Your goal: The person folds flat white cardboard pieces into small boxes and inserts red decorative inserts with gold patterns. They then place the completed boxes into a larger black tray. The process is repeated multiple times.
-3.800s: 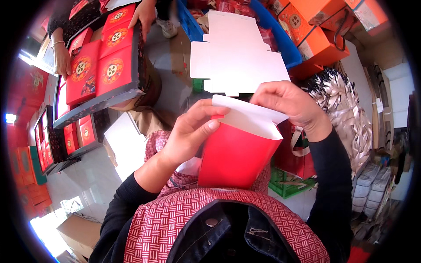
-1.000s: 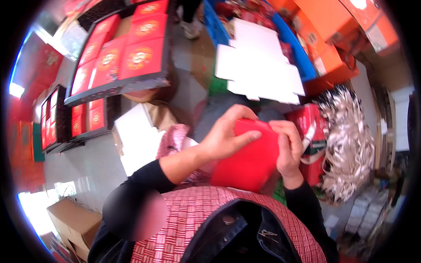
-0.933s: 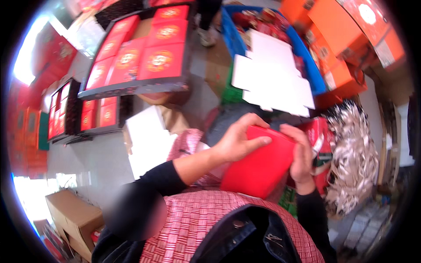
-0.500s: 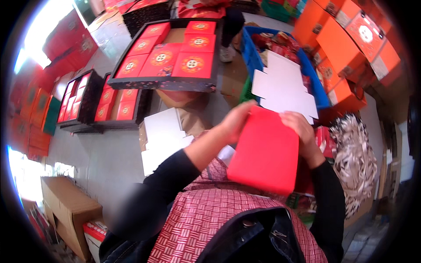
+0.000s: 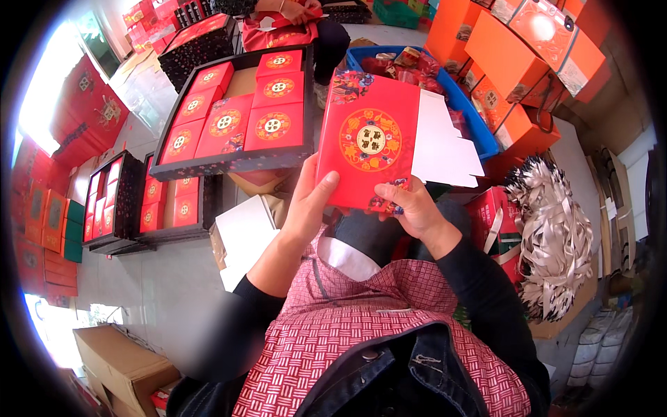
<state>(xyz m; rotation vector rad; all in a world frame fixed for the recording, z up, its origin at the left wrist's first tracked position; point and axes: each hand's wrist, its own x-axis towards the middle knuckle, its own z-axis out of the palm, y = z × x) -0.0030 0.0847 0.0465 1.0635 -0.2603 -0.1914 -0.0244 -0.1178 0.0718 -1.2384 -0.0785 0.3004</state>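
Observation:
A flat-looking red box (image 5: 368, 135) with a gold round emblem and floral corners is held up in front of me, its printed face toward me. My left hand (image 5: 308, 198) grips its lower left edge, thumb on the front. At the lower right corner, my right hand (image 5: 415, 212) holds it with the thumb across the print. Fingers behind the box are hidden. White unfolded card sheets (image 5: 441, 142) lie just behind it to the right. Left of my hands, a dark tray (image 5: 229, 165) bears several red boxes with the same emblem.
A blue crate (image 5: 486, 135) of red packets stands behind on the right, beside stacked orange boxes (image 5: 507, 55). Bundled pale ribbons (image 5: 556, 240) hang at the right. More white card (image 5: 246, 233) lies left of my lap. Another person's hand (image 5: 295, 10) shows at the top.
The box has been raised and turned, so its printed face now shows instead of a plain red side. Both hands moved to its lower edge. The view has shifted somewhat.

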